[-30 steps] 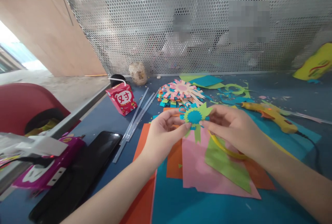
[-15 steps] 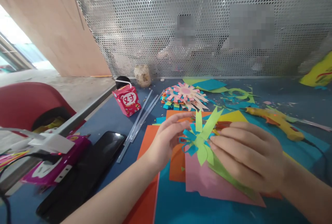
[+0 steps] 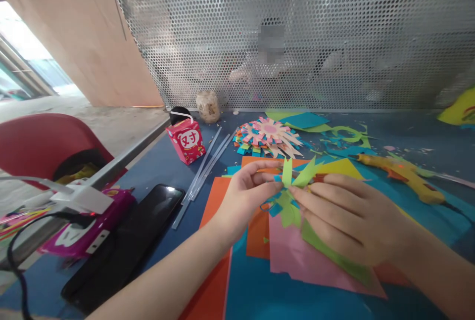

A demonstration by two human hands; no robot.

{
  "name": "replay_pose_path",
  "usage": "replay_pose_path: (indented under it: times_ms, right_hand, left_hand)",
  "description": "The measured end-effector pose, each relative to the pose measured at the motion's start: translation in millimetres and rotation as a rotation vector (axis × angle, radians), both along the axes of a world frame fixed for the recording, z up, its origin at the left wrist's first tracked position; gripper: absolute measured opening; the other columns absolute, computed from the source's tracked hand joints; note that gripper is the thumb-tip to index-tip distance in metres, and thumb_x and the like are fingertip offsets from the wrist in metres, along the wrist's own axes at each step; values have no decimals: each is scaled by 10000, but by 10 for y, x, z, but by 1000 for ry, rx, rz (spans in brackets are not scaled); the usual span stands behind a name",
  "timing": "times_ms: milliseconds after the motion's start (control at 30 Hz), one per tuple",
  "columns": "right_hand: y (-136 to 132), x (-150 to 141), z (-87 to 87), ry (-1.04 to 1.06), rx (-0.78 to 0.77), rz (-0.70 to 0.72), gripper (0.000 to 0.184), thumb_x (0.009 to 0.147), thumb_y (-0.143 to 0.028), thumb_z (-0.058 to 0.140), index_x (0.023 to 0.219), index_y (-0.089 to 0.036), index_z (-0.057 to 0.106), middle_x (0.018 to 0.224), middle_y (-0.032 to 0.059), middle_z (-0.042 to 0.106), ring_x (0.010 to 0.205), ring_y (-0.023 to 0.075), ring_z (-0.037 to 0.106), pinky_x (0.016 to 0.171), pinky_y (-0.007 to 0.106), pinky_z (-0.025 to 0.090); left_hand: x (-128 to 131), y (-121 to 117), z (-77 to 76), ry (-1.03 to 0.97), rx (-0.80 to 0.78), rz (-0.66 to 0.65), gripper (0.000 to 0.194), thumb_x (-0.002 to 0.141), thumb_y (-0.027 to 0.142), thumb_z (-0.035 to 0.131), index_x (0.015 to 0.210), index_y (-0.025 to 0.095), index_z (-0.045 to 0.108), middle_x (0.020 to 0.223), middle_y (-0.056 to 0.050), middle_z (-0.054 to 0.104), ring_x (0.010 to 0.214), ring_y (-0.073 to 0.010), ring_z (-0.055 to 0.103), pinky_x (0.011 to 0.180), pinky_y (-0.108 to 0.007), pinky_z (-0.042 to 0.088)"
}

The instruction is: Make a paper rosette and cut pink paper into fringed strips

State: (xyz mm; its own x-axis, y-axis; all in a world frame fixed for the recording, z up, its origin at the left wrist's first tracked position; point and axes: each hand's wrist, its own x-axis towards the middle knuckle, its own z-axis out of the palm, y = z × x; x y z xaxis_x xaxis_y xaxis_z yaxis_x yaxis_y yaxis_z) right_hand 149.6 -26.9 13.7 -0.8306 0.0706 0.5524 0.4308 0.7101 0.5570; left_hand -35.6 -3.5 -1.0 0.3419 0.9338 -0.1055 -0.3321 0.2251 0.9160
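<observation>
Between my hands is a paper flower (image 3: pixel 291 213) of light green strips over curled blue ones. My left hand (image 3: pixel 250 194) pinches its left side, thumb and fingers at the blue and green paper. From the right, my right hand (image 3: pixel 345 216) presses thumb and forefinger on the green centre; its other fingers curl and hide what lies behind. Beneath are a pink sheet (image 3: pixel 297 260), an orange sheet (image 3: pixel 256 236) and a large blue sheet (image 3: pixel 260 295). A green paper strip (image 3: pixel 334 255) lies under my right hand.
Beyond my hands lies a pile of fringed paper flowers (image 3: pixel 269 134). A yellow glue gun (image 3: pixel 404 174) rests at right. Clear glue sticks (image 3: pixel 208 164), a red drink carton (image 3: pixel 186 141), a black phone (image 3: pixel 124 248) and a purple box (image 3: pixel 89 226) are at left. Perforated metal (image 3: pixel 230 28) closes the back.
My left thumb has come down onto the flower, and my right fingertips have moved in to its centre. The view has shifted slightly.
</observation>
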Motion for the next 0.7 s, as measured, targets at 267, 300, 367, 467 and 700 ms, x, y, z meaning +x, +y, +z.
replay_pose_path:
  times_ms: [267,300,367,467,700]
  right_hand:
    - [-37,-14,-23,-92,40,-23,307,878,-57,315,799,-205,572,858,9,739,732,189,664,689,369,508]
    - [-37,-18,-22,-95,44,-23,314,879,-55,311,801,-205,576,858,10,738,739,190,664,692,371,506]
    - [-31,-22,-19,-92,48,-27,321,880,-54,308,802,-201,583,851,15,737,746,192,663,691,372,505]
    - [-18,-23,-14,-75,45,-28,318,877,-51,314,790,-195,584,854,22,738,737,190,662,679,366,510]
    - [-14,8,-24,-55,31,-23,251,857,-65,375,804,-187,588,878,41,732,767,198,643,641,358,514]
  left_hand:
    - [16,-1,3,43,-23,48,291,606,155,698,892,160,640,574,40,549,494,-50,462,444,-172,305]
    - [17,-3,4,47,-29,49,295,602,156,699,890,160,640,573,42,547,489,-50,459,443,-174,303]
    - [19,-6,4,45,-40,53,296,597,153,701,886,157,641,562,48,538,478,-44,450,444,-175,296]
    - [22,-9,0,31,-48,63,291,592,149,707,875,149,644,551,53,524,483,-38,453,463,-175,299]
    - [29,-1,22,38,-74,61,261,633,142,687,888,148,631,599,43,541,506,-38,470,468,-168,319]
